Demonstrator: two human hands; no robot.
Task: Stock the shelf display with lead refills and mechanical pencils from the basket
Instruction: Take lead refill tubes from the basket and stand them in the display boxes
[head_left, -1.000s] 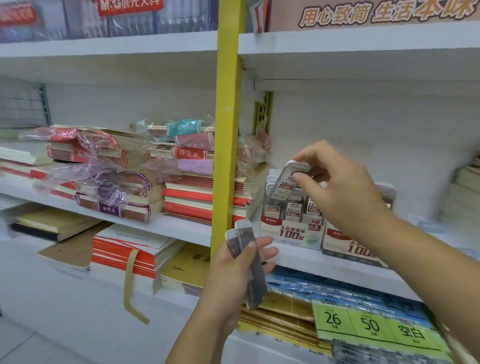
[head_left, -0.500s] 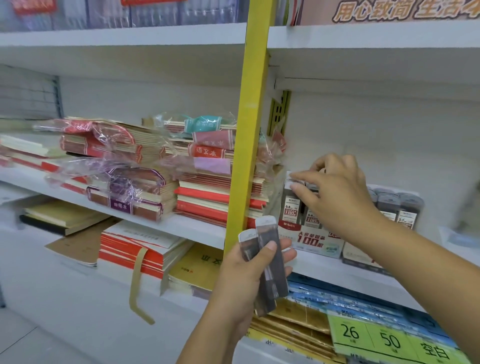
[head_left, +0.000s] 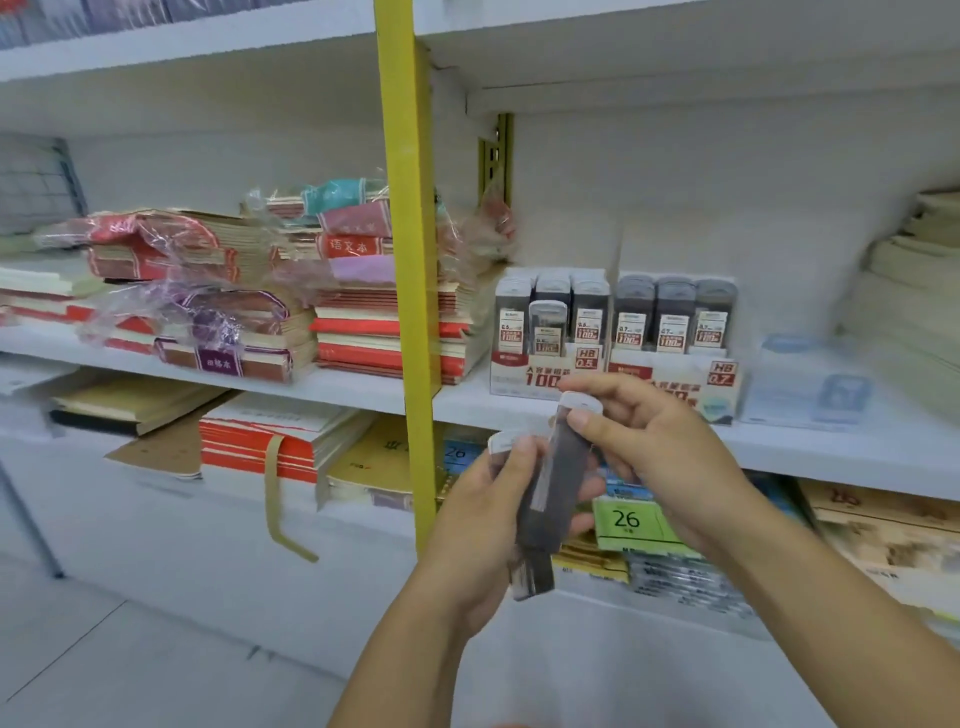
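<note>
The stocking is sitting partway through, judging by the shelf. The HB 0.5 display box (head_left: 540, 371) is showing a full back row of refills and only one front-row refill (head_left: 547, 328), so its front slots beside that one are looking open. Just right of that box, the HB 0.7 display box (head_left: 675, 371) is showing three refills across.

Below and in front of the HB 0.5 box, the left hand (head_left: 483, 519) is gripping a small bundle of lead refill cases (head_left: 530, 574), fingers curled round them. The right hand (head_left: 660, 452) is pinching the uppermost case (head_left: 563, 473) near its white cap, apparently drawing it out of the bundle for the next placement.

Remaining, as I judge it: the held cases are waiting for slots. No mechanical pencils and no basket are showing anywhere around the box, so how much stock is left cannot be told.
</note>
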